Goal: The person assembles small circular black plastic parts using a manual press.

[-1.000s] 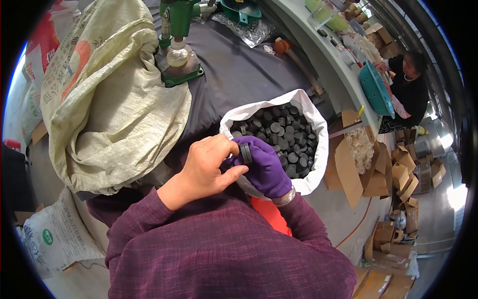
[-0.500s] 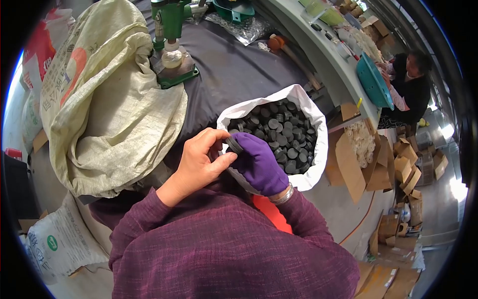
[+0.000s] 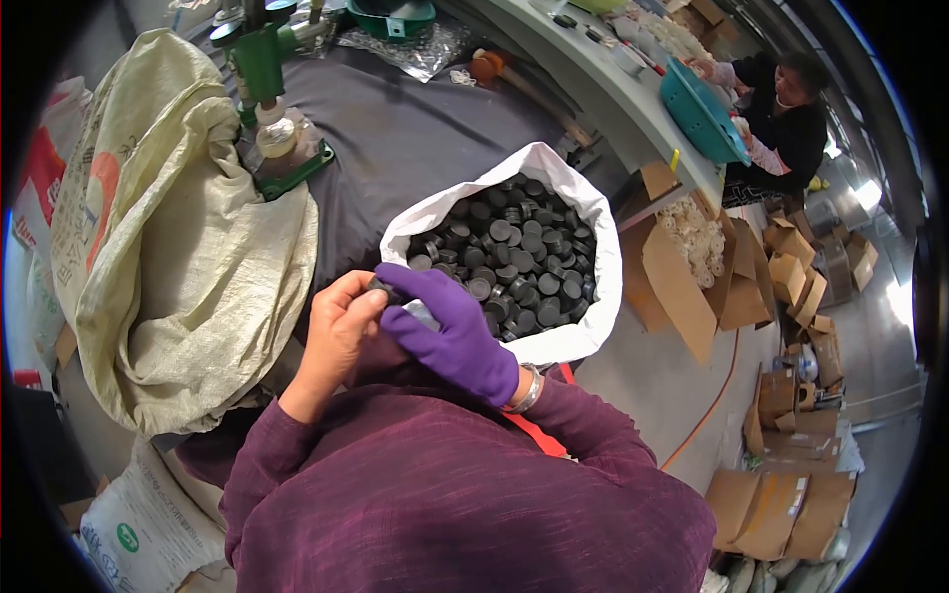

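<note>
In front of my body, a small black round disc [image 3: 385, 290] is pinched in the fingertips of my left hand [image 3: 336, 331], which is bare and closed. My right hand [image 3: 453, 341], in a purple glove, curls around the disc from the other side with its fingertips against it. A pale patch shows between the glove's thumb and fingers; I cannot make out what it is. Just beyond my hands stands a white bag [image 3: 565, 344] with its rim rolled open, filled with many similar black discs [image 3: 529, 259].
A green hand press [image 3: 259, 69] stands on the dark-covered table [image 3: 395, 109], beside a large pale woven sack [image 3: 188, 257]. An orange-headed mallet [image 3: 489, 67] lies farther back. Open cardboard boxes [image 3: 682, 287] stand at right. Another person [image 3: 786, 119] works at a teal basin [image 3: 697, 109].
My view has shifted, so the bag and table sit farther left. The disc has tilted in my fingers, and my gloved hand has turned over it. The co-worker's hands have moved at the basin.
</note>
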A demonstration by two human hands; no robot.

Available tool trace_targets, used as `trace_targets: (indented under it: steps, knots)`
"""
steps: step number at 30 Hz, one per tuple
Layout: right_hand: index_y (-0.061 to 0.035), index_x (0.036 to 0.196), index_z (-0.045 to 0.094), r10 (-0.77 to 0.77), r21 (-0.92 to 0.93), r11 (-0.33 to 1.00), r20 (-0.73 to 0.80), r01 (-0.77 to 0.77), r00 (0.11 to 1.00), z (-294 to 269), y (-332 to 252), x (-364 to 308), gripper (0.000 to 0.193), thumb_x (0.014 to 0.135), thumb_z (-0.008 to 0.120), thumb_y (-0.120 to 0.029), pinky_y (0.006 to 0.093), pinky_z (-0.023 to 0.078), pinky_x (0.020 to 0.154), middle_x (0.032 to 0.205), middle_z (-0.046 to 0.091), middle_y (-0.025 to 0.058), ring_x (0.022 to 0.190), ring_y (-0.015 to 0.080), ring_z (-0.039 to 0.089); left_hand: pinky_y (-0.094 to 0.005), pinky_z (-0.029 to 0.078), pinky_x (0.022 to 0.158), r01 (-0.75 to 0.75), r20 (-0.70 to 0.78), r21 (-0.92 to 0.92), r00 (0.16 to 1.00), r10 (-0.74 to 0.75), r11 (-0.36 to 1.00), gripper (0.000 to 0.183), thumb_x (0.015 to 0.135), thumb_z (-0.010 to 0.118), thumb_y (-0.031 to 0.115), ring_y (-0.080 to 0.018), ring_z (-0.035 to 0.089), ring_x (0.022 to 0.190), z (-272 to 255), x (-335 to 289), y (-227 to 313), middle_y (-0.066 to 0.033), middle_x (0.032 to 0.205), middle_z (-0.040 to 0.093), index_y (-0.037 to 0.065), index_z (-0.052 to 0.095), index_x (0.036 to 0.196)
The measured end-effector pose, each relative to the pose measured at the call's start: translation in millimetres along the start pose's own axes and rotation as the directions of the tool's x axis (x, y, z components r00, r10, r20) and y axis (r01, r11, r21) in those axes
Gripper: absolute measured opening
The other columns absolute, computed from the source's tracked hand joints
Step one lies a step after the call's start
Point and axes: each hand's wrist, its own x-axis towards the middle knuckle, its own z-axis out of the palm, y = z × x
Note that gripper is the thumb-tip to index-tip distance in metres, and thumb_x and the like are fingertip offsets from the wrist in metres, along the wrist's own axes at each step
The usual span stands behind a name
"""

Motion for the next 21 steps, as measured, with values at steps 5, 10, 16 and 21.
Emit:
trace_targets:
  steps: [5,10,16,21]
  knots:
    - [0.0012,0.131,0.056,-0.004,-0.048,0.999,0.195,0.014,0.981,-17.1,-3.0,-3.6,0.042,0.098,0.06,-0.024,0.0298,0.05,0.084,0.105,0.068,0.013,0.096,0.0149,0.064,-0.0171,0.038,0.058,0.101,0.195,0.103,0.974,-0.12,0.989,0.024,0.092,0.06,0.02,-0.0014,0.046,0.063,-0.6,1.3,6.6,0.0073,0.075,0.057,0.002,0.068,0.106]
    - [0.0001,0.122,0.061,0.122,0.014,0.991,0.298,-0.132,0.947,-29.9,-10.0,-2.1,0.035,0.097,0.06,-0.024,0.0297,0.052,0.077,0.096,0.07,0.0137,0.088,0.0143,0.067,-0.0166,0.038,0.056,0.228,0.288,-0.006,0.933,-0.217,0.974,0.028,0.096,0.06,0.022,-0.0013,0.047,0.064,14.1,1.5,5.9,0.0066,0.078,0.058,0.002,0.067,0.115]
    - [0.0015,0.118,0.062,-0.009,-0.194,0.981,0.066,0.022,0.998,-49.2,-6.5,-1.4,0.03,0.096,0.062,-0.019,0.0296,0.052,0.072,0.091,0.069,0.0107,0.081,0.0138,0.066,-0.0205,0.045,0.068,0.19,0.401,-0.083,0.905,-0.142,0.978,0.042,0.097,0.061,0.024,-0.0056,0.057,0.078,20.8,18.1,-5.9,-0.0017,0.092,0.063,-0.002,0.058,0.129]
    - [0.0012,0.12,0.062,0.241,-0.027,0.964,-0.34,-0.265,0.909,-109.0,24.3,9.6,0.028,0.097,0.059,-0.015,0.023,0.05,0.069,0.088,0.067,0.0016,0.077,0.0082,0.062,-0.0264,0.05,0.078,-0.011,0.37,-0.001,0.929,0.01,1.0,0.055,0.093,0.068,0.019,-0.0091,0.059,0.089,37.1,20.2,-12.4,-0.0079,0.109,0.062,-0.004,0.048,0.138]
